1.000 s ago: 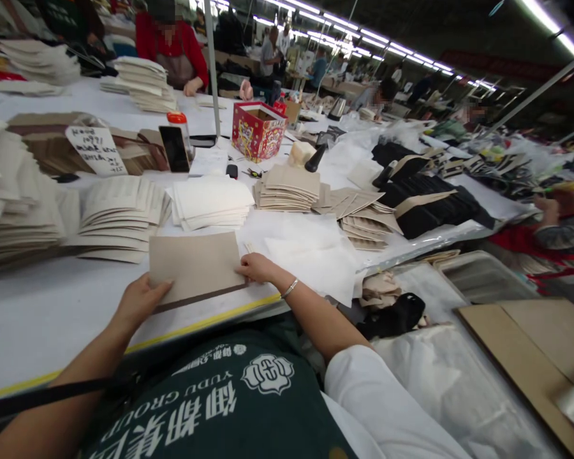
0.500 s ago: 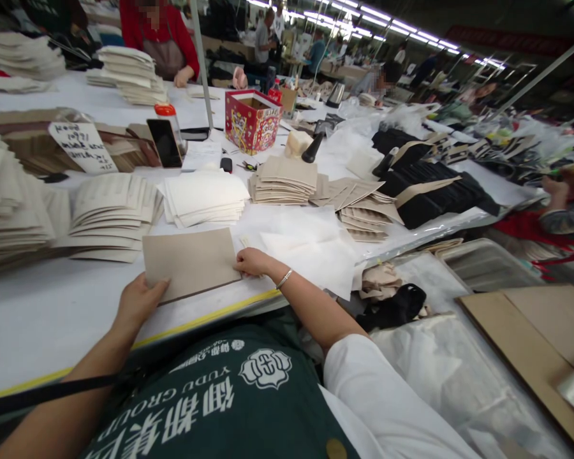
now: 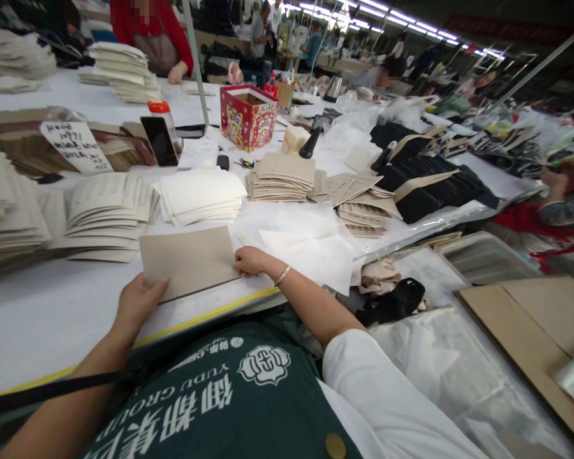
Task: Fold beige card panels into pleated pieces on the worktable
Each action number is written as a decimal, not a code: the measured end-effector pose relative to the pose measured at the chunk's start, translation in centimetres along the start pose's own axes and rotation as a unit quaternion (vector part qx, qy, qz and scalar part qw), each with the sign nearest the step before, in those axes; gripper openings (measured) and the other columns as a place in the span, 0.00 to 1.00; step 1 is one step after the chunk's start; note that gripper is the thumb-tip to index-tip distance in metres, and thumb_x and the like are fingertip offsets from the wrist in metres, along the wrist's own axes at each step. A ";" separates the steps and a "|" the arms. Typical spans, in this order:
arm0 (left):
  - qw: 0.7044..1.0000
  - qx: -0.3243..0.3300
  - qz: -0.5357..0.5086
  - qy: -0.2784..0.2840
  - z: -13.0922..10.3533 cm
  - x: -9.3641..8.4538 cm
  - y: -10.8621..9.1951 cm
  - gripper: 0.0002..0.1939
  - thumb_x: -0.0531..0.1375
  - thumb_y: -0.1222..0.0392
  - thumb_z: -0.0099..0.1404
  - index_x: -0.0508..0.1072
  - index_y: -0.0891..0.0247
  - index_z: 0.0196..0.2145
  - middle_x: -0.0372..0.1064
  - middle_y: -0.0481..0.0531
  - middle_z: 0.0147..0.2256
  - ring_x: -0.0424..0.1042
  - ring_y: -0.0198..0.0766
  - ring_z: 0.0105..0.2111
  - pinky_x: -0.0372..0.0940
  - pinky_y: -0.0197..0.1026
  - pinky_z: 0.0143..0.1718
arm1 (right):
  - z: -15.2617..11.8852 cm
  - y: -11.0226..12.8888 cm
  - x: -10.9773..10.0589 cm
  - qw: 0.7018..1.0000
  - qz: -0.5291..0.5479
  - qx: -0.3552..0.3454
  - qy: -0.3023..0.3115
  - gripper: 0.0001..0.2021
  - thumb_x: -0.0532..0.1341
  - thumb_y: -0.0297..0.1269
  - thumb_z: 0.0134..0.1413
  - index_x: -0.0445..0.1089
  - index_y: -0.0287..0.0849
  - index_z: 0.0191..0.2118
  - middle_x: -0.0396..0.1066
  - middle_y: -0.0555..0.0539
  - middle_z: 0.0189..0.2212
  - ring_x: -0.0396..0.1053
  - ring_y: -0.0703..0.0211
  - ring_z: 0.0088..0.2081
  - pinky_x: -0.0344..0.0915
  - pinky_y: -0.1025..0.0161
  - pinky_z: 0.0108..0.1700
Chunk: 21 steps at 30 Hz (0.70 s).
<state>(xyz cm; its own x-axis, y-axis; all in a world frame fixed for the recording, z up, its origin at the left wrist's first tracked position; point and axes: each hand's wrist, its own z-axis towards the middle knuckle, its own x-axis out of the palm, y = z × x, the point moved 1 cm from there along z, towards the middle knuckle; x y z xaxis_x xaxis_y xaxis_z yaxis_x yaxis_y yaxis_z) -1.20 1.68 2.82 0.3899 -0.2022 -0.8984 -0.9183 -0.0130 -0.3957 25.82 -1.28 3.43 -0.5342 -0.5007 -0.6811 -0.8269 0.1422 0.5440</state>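
A flat beige rectangular panel [image 3: 189,262] lies near the table's front edge between my two hands. My left hand [image 3: 141,298] grips its lower left corner, thumb on top and the fingers hidden beneath. At the right edge, my right hand [image 3: 249,261] is closed in a pinch on the same panel. Just behind the panel sits a stack of white sheets [image 3: 203,194]. Left of that is a fanned stack of cream panels [image 3: 110,213]. Thin translucent white sheets [image 3: 306,245] lie to the right of my right hand.
Beige panels [image 3: 284,173] are stacked farther back, near a red patterned box [image 3: 249,118] and a phone [image 3: 159,141]. Black pieces [image 3: 421,185] are piled at the right. A plastic-lined bin [image 3: 440,357] stands beside the table. A co-worker in red [image 3: 172,44] is across the table.
Both hands keep hold of the panel, which stays almost in place. The whole view has shifted slightly, with background things a little farther left.
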 end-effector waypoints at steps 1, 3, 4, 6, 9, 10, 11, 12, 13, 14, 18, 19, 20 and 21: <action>1.000 -0.001 0.002 -0.002 0.1 0.1 0.1 0.27 0.49 0.44 0.57 0.69 0.68 0.43 0.74 0.61 0.38 0.72 0.48 0.39 0.65 0.41 0.37 | -0.1 0.1 -0.1 1.000 -0.006 0.000 0.001 0.07 0.54 0.30 0.50 0.69 0.36 0.29 0.75 0.45 0.24 0.68 0.65 0.20 0.62 0.70 0.22; 1.000 -0.004 0.009 -0.002 0.2 0.3 0.2 0.27 0.49 0.44 0.56 0.69 0.68 0.43 0.74 0.61 0.38 0.72 0.49 0.39 0.65 0.42 0.37 | -0.2 0.2 -0.1 1.000 -0.015 0.000 0.003 0.07 0.54 0.30 0.50 0.69 0.37 0.29 0.75 0.45 0.24 0.68 0.65 0.19 0.61 0.71 0.23; 1.000 -0.005 0.012 -0.003 0.3 0.3 0.2 0.27 0.49 0.44 0.56 0.69 0.67 0.43 0.74 0.61 0.38 0.72 0.49 0.39 0.65 0.43 0.37 | -0.2 0.2 -0.1 1.000 -0.020 -0.001 0.003 0.07 0.54 0.31 0.50 0.69 0.37 0.29 0.75 0.46 0.24 0.68 0.65 0.19 0.61 0.70 0.23; 1.000 -0.002 0.010 -0.004 0.2 0.3 0.2 0.26 0.49 0.44 0.56 0.69 0.67 0.43 0.74 0.61 0.38 0.72 0.49 0.39 0.65 0.43 0.37 | -0.2 0.2 -0.1 0.999 -0.035 -0.007 -0.001 0.07 0.55 0.30 0.50 0.70 0.37 0.29 0.75 0.46 0.23 0.68 0.65 0.20 0.61 0.70 0.25; 1.000 0.004 -0.002 -0.010 0.1 0.2 0.1 0.26 0.49 0.43 0.56 0.69 0.66 0.41 0.74 0.60 0.37 0.72 0.48 0.38 0.65 0.43 0.36 | 0.0 0.2 -0.1 0.998 -0.064 -0.021 -0.012 0.07 0.55 0.30 0.49 0.71 0.37 0.30 0.74 0.47 0.21 0.69 0.63 0.22 0.60 0.69 0.26; 1.000 0.004 -0.005 -0.011 0.1 0.2 0.1 0.26 0.49 0.43 0.55 0.69 0.66 0.41 0.74 0.59 0.37 0.72 0.48 0.38 0.65 0.42 0.36 | 0.1 0.2 -0.1 0.997 -0.075 -0.026 -0.016 0.07 0.55 0.30 0.48 0.71 0.37 0.30 0.74 0.47 0.21 0.70 0.62 0.24 0.60 0.69 0.27; 1.000 0.004 -0.007 -0.012 0.0 0.2 0.1 0.26 0.49 0.43 0.55 0.69 0.67 0.41 0.74 0.59 0.36 0.72 0.48 0.37 0.65 0.42 0.35 | 0.1 0.3 -0.1 0.996 -0.084 -0.030 -0.019 0.07 0.55 0.30 0.48 0.71 0.37 0.30 0.74 0.46 0.21 0.70 0.61 0.25 0.60 0.69 0.27; 1.000 0.005 -0.007 -0.012 0.0 0.2 0.1 0.26 0.49 0.43 0.55 0.69 0.67 0.41 0.74 0.59 0.36 0.72 0.48 0.37 0.65 0.42 0.35 | 0.1 0.3 -0.1 0.995 -0.092 -0.033 -0.022 0.07 0.56 0.30 0.48 0.72 0.37 0.30 0.74 0.46 0.21 0.70 0.61 0.26 0.59 0.68 0.27; 1.000 0.005 -0.007 -0.012 0.0 0.3 0.1 0.26 0.49 0.43 0.55 0.69 0.67 0.41 0.74 0.59 0.36 0.72 0.48 0.37 0.65 0.42 0.35 | 0.1 0.3 -0.1 0.994 -0.098 -0.034 -0.024 0.07 0.56 0.30 0.47 0.72 0.37 0.30 0.74 0.46 0.21 0.70 0.60 0.27 0.59 0.68 0.28; 1.000 0.007 -0.007 -0.011 0.0 0.3 0.1 0.26 0.49 0.44 0.55 0.69 0.67 0.41 0.74 0.59 0.36 0.72 0.48 0.37 0.65 0.42 0.35 | 0.1 0.4 -0.1 0.994 -0.101 -0.034 -0.025 0.08 0.56 0.30 0.47 0.72 0.36 0.30 0.75 0.46 0.22 0.70 0.60 0.27 0.59 0.68 0.28; 1.000 0.009 0.000 -0.013 0.0 0.4 0.2 0.27 0.49 0.43 0.55 0.69 0.68 0.41 0.74 0.60 0.37 0.72 0.48 0.37 0.65 0.42 0.35 | -0.1 0.5 -0.1 0.994 -0.101 -0.030 -0.026 0.08 0.56 0.30 0.47 0.72 0.37 0.32 0.75 0.47 0.22 0.70 0.60 0.28 0.58 0.68 0.29; 1.000 0.008 0.003 -0.014 0.1 0.4 0.2 0.27 0.49 0.43 0.55 0.69 0.68 0.41 0.74 0.60 0.36 0.72 0.48 0.37 0.65 0.43 0.35 | -0.2 0.5 -0.1 0.994 -0.102 -0.032 -0.029 0.08 0.57 0.30 0.47 0.72 0.37 0.32 0.75 0.47 0.22 0.70 0.60 0.28 0.58 0.68 0.29; 1.000 0.008 0.007 -0.014 0.1 0.4 0.1 0.27 0.49 0.43 0.55 0.69 0.68 0.41 0.74 0.60 0.36 0.72 0.48 0.37 0.65 0.43 0.35 | -0.2 0.5 -0.1 0.994 -0.104 -0.033 -0.031 0.08 0.57 0.30 0.47 0.72 0.37 0.32 0.74 0.47 0.22 0.70 0.60 0.28 0.58 0.68 0.28; 1.000 0.008 0.010 -0.014 0.0 0.4 0.1 0.27 0.49 0.43 0.55 0.69 0.67 0.41 0.74 0.60 0.35 0.72 0.48 0.36 0.65 0.43 0.35 | -0.2 0.4 -0.1 0.993 -0.104 -0.036 -0.032 0.08 0.57 0.30 0.47 0.72 0.37 0.32 0.74 0.47 0.22 0.70 0.60 0.28 0.57 0.68 0.28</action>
<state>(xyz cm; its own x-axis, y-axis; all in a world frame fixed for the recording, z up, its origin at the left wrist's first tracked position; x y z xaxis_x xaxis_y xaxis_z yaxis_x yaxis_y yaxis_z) -1.15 1.64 2.43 0.3741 -0.1745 -0.9108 -0.9245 0.0068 -0.3810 25.55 -1.33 3.82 -0.3645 -0.4572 -0.8112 -0.9075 -0.0211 0.4196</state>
